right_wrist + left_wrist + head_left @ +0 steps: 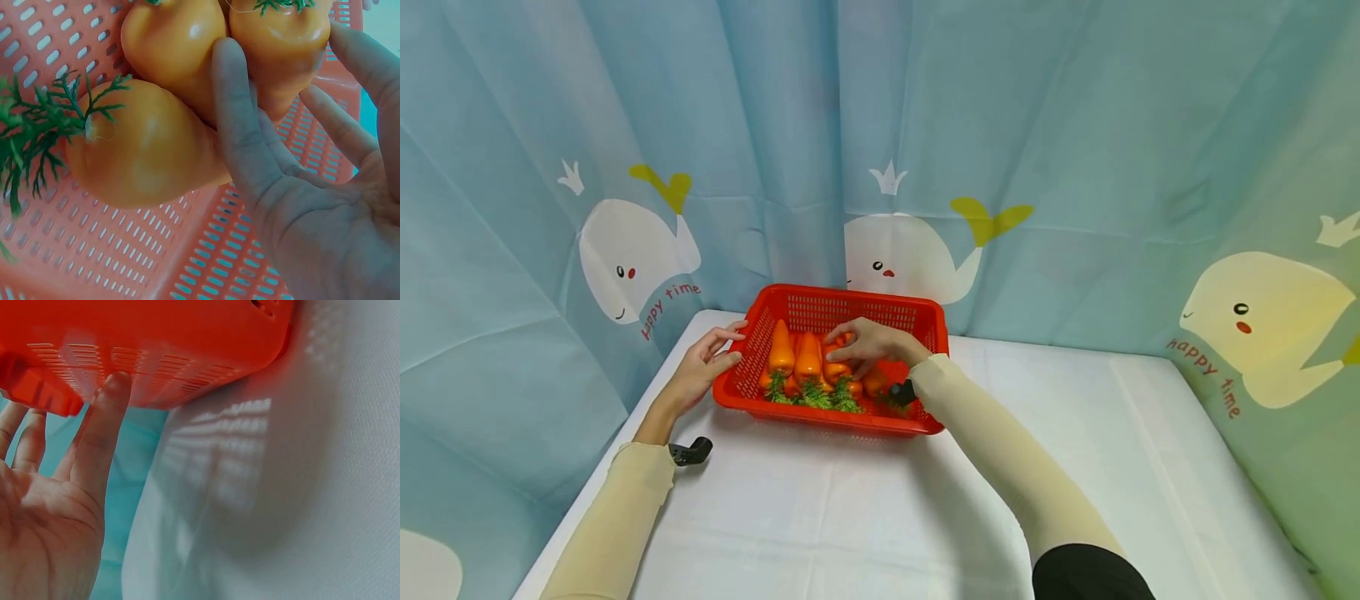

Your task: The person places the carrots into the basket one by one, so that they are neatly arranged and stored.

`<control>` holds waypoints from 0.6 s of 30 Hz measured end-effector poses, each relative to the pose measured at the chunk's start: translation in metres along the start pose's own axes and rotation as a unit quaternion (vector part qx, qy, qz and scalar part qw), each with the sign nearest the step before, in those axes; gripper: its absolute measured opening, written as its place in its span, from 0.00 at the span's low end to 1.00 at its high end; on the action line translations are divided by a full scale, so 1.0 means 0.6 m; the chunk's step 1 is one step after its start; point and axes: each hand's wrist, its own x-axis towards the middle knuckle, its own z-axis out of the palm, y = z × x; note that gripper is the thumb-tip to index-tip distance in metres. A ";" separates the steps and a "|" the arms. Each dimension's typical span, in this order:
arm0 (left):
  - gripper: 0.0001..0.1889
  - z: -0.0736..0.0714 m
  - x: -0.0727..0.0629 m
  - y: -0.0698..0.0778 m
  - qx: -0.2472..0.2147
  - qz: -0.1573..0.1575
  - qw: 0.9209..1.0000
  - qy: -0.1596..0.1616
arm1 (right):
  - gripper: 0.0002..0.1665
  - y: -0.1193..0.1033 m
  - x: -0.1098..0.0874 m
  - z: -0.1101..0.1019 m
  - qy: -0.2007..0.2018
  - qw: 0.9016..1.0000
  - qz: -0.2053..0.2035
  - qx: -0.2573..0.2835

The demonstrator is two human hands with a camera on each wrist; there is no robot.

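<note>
Orange carrots with green leafy tops lie in a red perforated plastic basket. Two of them, a left carrot and a middle carrot, point their tips toward the back wall. My right hand reaches in and holds the carrot beside these, fingers and thumb on either side of it. Closer to the right wrist camera lies another carrot, touching the pile. At the basket's left side, my left hand touches the rim with nearly straight fingers; its thumb lies against the outer wall.
The basket stands at the back left of a table with a white cloth. Behind and beside it hangs a light blue curtain printed with whales. Black wrist mounts, such as the left mount, stick out from both forearms.
</note>
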 end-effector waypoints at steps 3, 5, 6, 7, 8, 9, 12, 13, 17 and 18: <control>0.17 -0.001 0.002 0.004 0.008 -0.004 1.000 -0.010 | 0.35 -0.001 -0.007 -0.003 -0.004 1.000 0.000 -0.010; 0.17 -0.003 0.003 0.009 0.015 -0.011 1.000 -0.018 | 0.38 -0.003 -0.015 -0.006 -0.006 1.000 -0.007 -0.029; 0.17 -0.004 0.003 0.012 0.019 -0.014 0.999 -0.023 | 0.39 -0.006 -0.020 -0.008 -0.004 0.999 -0.015 -0.047; 0.17 -0.006 0.002 0.015 0.025 -0.015 0.999 -0.026 | 0.40 -0.008 -0.025 -0.009 -0.001 0.997 -0.024 -0.068; 0.18 -0.007 0.002 0.019 0.029 -0.019 0.999 -0.029 | 0.42 -0.011 -0.031 -0.010 0.002 0.996 -0.033 -0.087; 0.18 -0.009 0.001 0.023 0.035 -0.019 0.999 -0.031 | 0.43 -0.015 -0.037 -0.012 0.007 0.993 -0.043 -0.108; 0.21 -0.011 -0.001 0.037 0.052 -0.023 0.998 -0.037 | 0.46 -0.026 -0.054 -0.015 0.018 0.986 -0.073 -0.146; 0.23 -0.011 -0.001 0.041 0.060 -0.023 0.997 -0.039 | 0.47 -0.029 -0.060 -0.015 0.021 0.985 -0.080 -0.153; 0.33 -0.008 -0.001 0.066 0.115 -0.022 0.992 -0.048 | 0.50 -0.036 -0.082 -0.019 0.039 0.981 -0.106 -0.156; 0.36 -0.008 0.001 0.073 0.133 -0.018 0.990 -0.051 | 0.50 -0.037 -0.088 -0.020 0.046 0.980 -0.112 -0.159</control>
